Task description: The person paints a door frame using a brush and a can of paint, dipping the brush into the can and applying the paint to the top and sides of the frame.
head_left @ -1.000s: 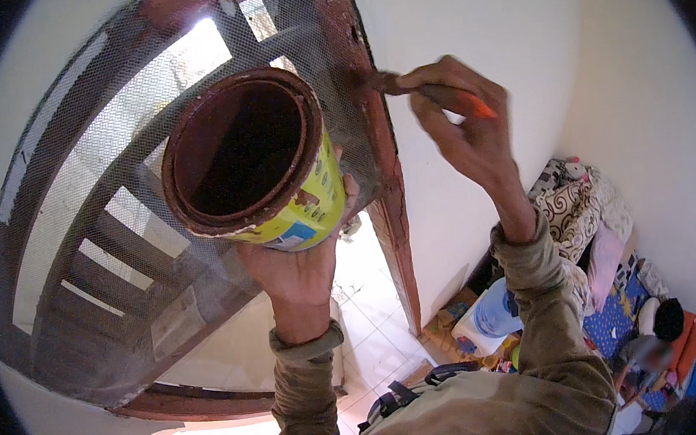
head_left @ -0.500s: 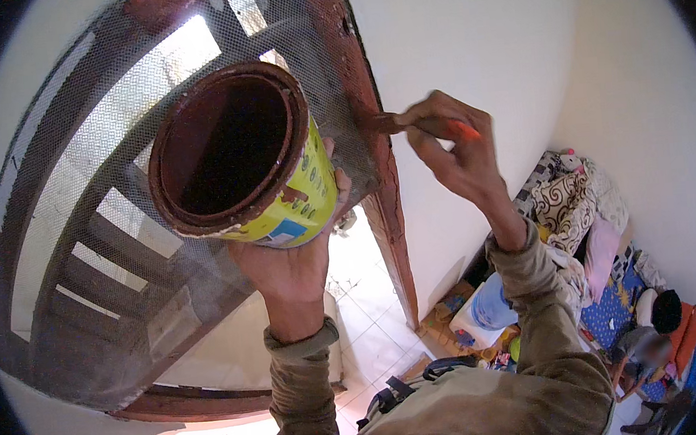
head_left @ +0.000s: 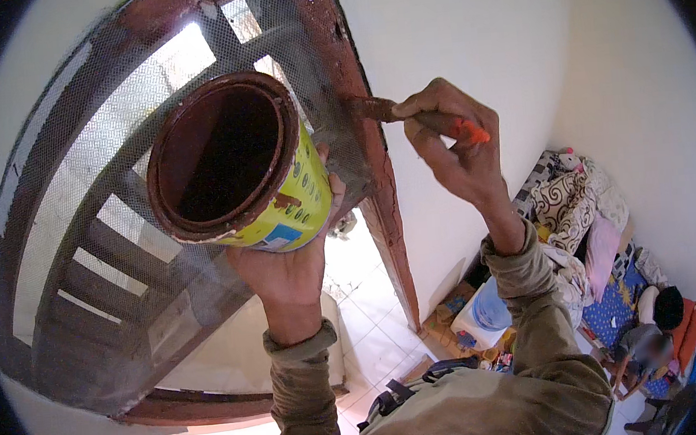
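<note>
From the head camera, looking down from high up beside a door frame (head_left: 379,190), my left hand (head_left: 286,263) is wrapped around the underside of an open paint can (head_left: 238,165), fingers curled up its yellow side, holding it tilted with the mouth toward me. The inside and the rim are coated dark reddish brown, and I cannot see how much paint is left in the shadow at the bottom.

My right hand (head_left: 453,148) is pinched narrow around a paintbrush (head_left: 422,117) with an orange handle end sticking out past my fingers. The bristle end, loaded with the same brown, touches the upper part of the frame, just beside the can. The frame's wood already looks brown and rough along its length. Next to it is a mesh-covered vent panel (head_left: 112,236) with slats behind the screen, its border also brown.

I judge the step in hand to be brushing paint onto the frame's upper post, with the 1 can kept close for reloading. The next move calls for a steady stroke along the narrow edge, keeping the bristles off the white wall (head_left: 465,36) on the right, and holding the can level enough not to spill.

Far below lie a tiled floor (head_left: 362,298), a blue water jug (head_left: 490,308), piled bedding (head_left: 575,199), and a person sitting near the lower right.
</note>
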A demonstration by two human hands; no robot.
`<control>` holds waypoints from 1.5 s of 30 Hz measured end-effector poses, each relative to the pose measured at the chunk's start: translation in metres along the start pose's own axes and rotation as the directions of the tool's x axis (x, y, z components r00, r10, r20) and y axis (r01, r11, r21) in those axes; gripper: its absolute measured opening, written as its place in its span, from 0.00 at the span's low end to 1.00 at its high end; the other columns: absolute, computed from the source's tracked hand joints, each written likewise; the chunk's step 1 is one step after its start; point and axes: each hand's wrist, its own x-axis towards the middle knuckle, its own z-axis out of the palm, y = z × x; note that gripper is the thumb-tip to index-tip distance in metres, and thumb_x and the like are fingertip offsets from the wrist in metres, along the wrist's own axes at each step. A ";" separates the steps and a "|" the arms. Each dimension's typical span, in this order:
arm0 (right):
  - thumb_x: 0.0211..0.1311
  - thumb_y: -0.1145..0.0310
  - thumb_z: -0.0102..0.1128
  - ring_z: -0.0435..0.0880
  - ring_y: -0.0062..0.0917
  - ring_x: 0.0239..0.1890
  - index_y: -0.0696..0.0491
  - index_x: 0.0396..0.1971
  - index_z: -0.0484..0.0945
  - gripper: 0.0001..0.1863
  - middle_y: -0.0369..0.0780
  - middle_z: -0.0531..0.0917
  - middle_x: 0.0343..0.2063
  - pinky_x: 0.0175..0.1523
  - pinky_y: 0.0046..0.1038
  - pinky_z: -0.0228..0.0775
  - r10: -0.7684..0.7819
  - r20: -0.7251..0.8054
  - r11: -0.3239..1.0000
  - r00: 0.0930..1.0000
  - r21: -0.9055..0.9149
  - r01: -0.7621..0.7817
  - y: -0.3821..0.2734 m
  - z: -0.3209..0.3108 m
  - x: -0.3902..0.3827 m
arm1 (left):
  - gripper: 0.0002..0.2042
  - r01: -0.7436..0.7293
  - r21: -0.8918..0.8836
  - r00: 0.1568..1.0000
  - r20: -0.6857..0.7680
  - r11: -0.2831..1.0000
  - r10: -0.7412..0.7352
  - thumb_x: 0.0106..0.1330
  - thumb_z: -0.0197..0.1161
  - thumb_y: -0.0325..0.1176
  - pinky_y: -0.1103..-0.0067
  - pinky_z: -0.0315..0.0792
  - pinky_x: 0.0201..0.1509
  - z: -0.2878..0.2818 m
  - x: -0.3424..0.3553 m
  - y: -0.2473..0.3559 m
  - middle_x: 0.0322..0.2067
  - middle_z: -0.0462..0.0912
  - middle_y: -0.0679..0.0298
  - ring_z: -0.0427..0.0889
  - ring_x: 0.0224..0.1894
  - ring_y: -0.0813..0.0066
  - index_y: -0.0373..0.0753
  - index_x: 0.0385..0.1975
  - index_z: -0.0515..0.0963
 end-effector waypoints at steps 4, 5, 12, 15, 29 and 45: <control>0.57 0.79 0.61 0.83 0.19 0.29 0.60 0.38 0.81 0.08 0.40 0.84 0.32 0.34 0.23 0.75 0.135 0.058 0.991 0.989 -0.030 -0.133 0.006 -0.003 0.003 | 0.36 -0.013 0.040 1.000 -0.028 0.999 0.014 0.70 0.60 0.53 0.46 0.50 0.76 0.000 0.000 0.000 0.72 0.61 0.48 0.53 0.75 0.39 0.43 0.73 0.61; 0.57 0.76 0.63 0.83 0.22 0.29 0.59 0.38 0.82 0.09 0.41 0.84 0.33 0.34 0.24 0.76 0.108 0.060 0.992 0.992 -0.080 -0.103 0.002 -0.010 -0.002 | 0.36 -0.018 0.040 0.999 -0.027 0.999 0.019 0.70 0.60 0.53 0.46 0.50 0.76 0.000 0.000 0.001 0.72 0.61 0.48 0.53 0.75 0.39 0.43 0.73 0.61; 0.55 0.76 0.64 0.84 0.27 0.32 0.57 0.38 0.82 0.09 0.40 0.83 0.31 0.38 0.27 0.76 0.090 0.064 0.996 0.994 -0.029 -0.088 0.004 -0.006 -0.018 | 0.38 -0.024 -0.059 0.998 0.056 0.998 0.027 0.72 0.52 0.51 0.48 0.49 0.74 -0.003 -0.002 -0.001 0.75 0.44 0.36 0.37 0.79 0.38 0.32 0.75 0.52; 0.55 0.77 0.62 0.83 0.25 0.30 0.58 0.37 0.82 0.09 0.40 0.82 0.30 0.36 0.27 0.75 0.106 0.094 0.993 0.990 -0.067 -0.100 0.016 0.000 -0.018 | 0.39 -0.016 -0.088 0.998 0.057 0.996 0.022 0.73 0.52 0.51 0.48 0.49 0.75 -0.003 0.000 -0.002 0.76 0.41 0.36 0.36 0.79 0.39 0.32 0.76 0.50; 0.59 0.84 0.60 0.82 0.16 0.32 0.61 0.38 0.82 0.08 0.39 0.82 0.32 0.35 0.21 0.76 0.251 0.136 0.953 0.958 0.141 -0.270 0.017 -0.003 -0.028 | 0.35 -0.012 -0.029 0.999 -0.050 1.000 0.010 0.70 0.59 0.52 0.48 0.50 0.76 0.003 0.001 -0.001 0.71 0.61 0.48 0.49 0.76 0.41 0.41 0.73 0.62; 0.63 0.79 0.63 0.85 0.16 0.34 0.59 0.41 0.84 0.08 0.38 0.86 0.33 0.37 0.22 0.79 -0.014 -0.040 0.997 0.999 -0.083 0.011 0.015 -0.004 0.033 | 0.37 -0.007 0.007 1.000 0.024 1.000 0.007 0.68 0.62 0.56 0.46 0.52 0.75 -0.004 0.000 -0.001 0.71 0.63 0.47 0.54 0.75 0.40 0.43 0.72 0.62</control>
